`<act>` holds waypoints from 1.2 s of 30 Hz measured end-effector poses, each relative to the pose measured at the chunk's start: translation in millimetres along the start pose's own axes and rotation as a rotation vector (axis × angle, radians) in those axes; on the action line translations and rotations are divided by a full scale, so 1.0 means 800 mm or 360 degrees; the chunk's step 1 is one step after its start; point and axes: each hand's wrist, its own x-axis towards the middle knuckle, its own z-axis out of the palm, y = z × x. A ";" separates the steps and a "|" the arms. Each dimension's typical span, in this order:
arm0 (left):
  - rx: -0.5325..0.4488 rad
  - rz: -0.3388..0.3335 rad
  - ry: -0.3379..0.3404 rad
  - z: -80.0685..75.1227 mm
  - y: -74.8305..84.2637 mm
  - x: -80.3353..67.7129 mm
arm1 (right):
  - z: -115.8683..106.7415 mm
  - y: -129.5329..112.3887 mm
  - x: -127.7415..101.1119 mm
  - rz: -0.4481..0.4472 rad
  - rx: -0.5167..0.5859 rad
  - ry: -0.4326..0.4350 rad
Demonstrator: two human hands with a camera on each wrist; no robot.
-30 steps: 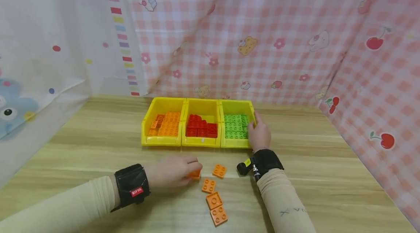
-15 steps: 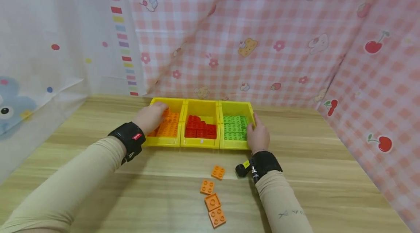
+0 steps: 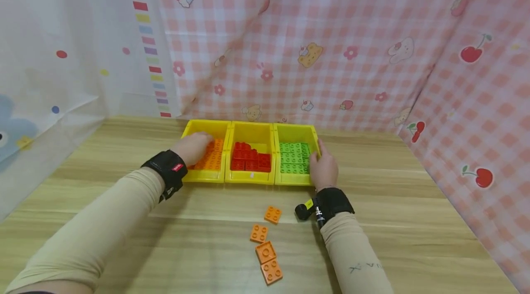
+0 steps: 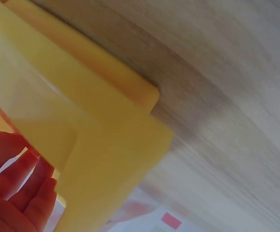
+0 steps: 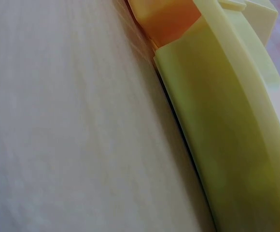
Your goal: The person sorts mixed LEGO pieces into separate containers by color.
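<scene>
Left hand: fingers reach down into the left yellow bin, over the orange bricks stacked there. From the head view the fingertips are hidden by the back of the hand; the left wrist view shows only fingers lying loosely together beside the bin wall. Cannot tell whether they pinch a brick or rest free.

Right hand: fingers wrap the outer wall of the right yellow bin, thumb side at the rim, bracing it. Green bricks fill that bin in a flat layer. The right wrist view shows only bin wall and tabletop.

Between them sits the middle yellow bin with red bricks; the three bins touch side by side.

Nearer the person, four loose orange bricks lie on the wooden table, just beside the right forearm, well apart from the left hand.

Risks, as judged:
- The left bin is unbraced; a push from the left hand could slide or tip it.
- The orange stack looks uneven, so a brick set on it may sit crooked or tumble.
- The right forearm could sweep the loose bricks if it shifts.
</scene>
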 end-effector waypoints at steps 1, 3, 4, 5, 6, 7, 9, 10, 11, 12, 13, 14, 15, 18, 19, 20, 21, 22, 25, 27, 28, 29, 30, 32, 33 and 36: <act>0.0006 0.0015 0.0008 -0.001 0.001 -0.001 | -0.001 -0.001 0.000 -0.0004 0.0000 0.0000; 0.0022 0.0039 0.0029 0.000 0.002 -0.002 | -0.001 -0.002 0.000 -0.0012 0.0010 0.0003; 0.0032 0.0050 0.0041 0.000 0.002 -0.003 | -0.002 -0.002 0.000 -0.0015 0.0012 0.0008; 0.0040 0.0057 0.0050 0.001 0.002 -0.004 | -0.002 -0.002 0.000 -0.0017 0.0015 0.0012; 0.0043 0.0062 0.0057 0.001 0.002 -0.006 | -0.001 -0.001 0.000 -0.0017 0.0012 0.0010; 0.0044 0.0065 0.0057 0.003 0.002 -0.007 | -0.001 0.000 -0.002 -0.0012 0.0007 0.0008; 0.0061 0.0076 0.0060 0.006 0.003 -0.009 | 0.001 0.003 -0.003 -0.0001 0.0001 0.0006; 0.0080 0.0085 0.0071 0.007 0.004 -0.011 | 0.001 0.005 -0.003 0.0003 -0.0005 0.0005; 0.0102 0.0098 0.0090 0.008 0.004 -0.013 | 0.002 0.006 -0.004 0.0006 -0.0011 0.0003; 0.0120 0.0112 0.0124 0.009 0.006 -0.014 | 0.002 0.006 -0.004 0.0006 -0.0014 0.0004; 0.0137 0.0127 0.0176 0.009 0.007 -0.017 | 0.003 0.006 -0.004 0.0003 -0.0017 0.0010; 0.0147 0.0145 0.0241 0.008 0.010 -0.020 | 0.003 0.006 -0.003 -0.0001 -0.0021 0.0016; 0.0150 0.0184 0.0329 0.008 0.012 -0.024 | 0.002 0.006 -0.003 -0.0007 -0.0022 0.0023; 0.0136 0.0408 0.0629 0.004 0.029 -0.040 | 0.001 0.003 -0.002 -0.0015 -0.0008 0.0024; 0.0125 0.0514 0.0710 0.003 0.037 -0.047 | 0.000 0.002 -0.002 -0.0017 -0.0009 0.0022; 0.0121 0.0631 0.0771 0.002 0.047 -0.054 | -0.001 0.002 -0.001 -0.0017 -0.0007 0.0018; 0.0128 0.0757 0.0807 0.003 0.057 -0.061 | -0.001 0.001 -0.001 -0.0017 -0.0004 0.0012; 0.0139 0.0862 0.0801 0.004 0.068 -0.069 | -0.001 0.001 -0.001 -0.0018 -0.0005 0.0006; 0.0167 0.1099 0.0594 0.013 0.101 -0.090 | 0.000 0.001 -0.001 -0.0023 -0.0032 0.0018; 0.0200 0.1192 0.0395 0.022 0.123 -0.100 | 0.000 0.001 -0.001 -0.0024 -0.0036 0.0024; 0.0216 0.1216 0.0301 0.026 0.132 -0.104 | -0.001 0.001 -0.001 -0.0021 -0.0038 0.0025; 0.0232 0.1245 0.0233 0.029 0.141 -0.108 | -0.001 0.000 -0.002 -0.0017 -0.0038 0.0023; 0.0253 0.1264 0.0178 0.032 0.148 -0.112 | 0.000 0.000 -0.003 -0.0017 -0.0033 0.0022; 0.0301 0.1290 0.0135 0.039 0.158 -0.114 | -0.001 0.000 -0.003 -0.0011 -0.0026 0.0019; 0.0318 0.1295 0.0131 0.041 0.161 -0.115 | -0.001 0.000 -0.003 -0.0010 -0.0025 0.0019; 0.0350 0.1291 0.0124 0.047 0.165 -0.113 | 0.000 0.000 -0.002 -0.0021 -0.0026 0.0042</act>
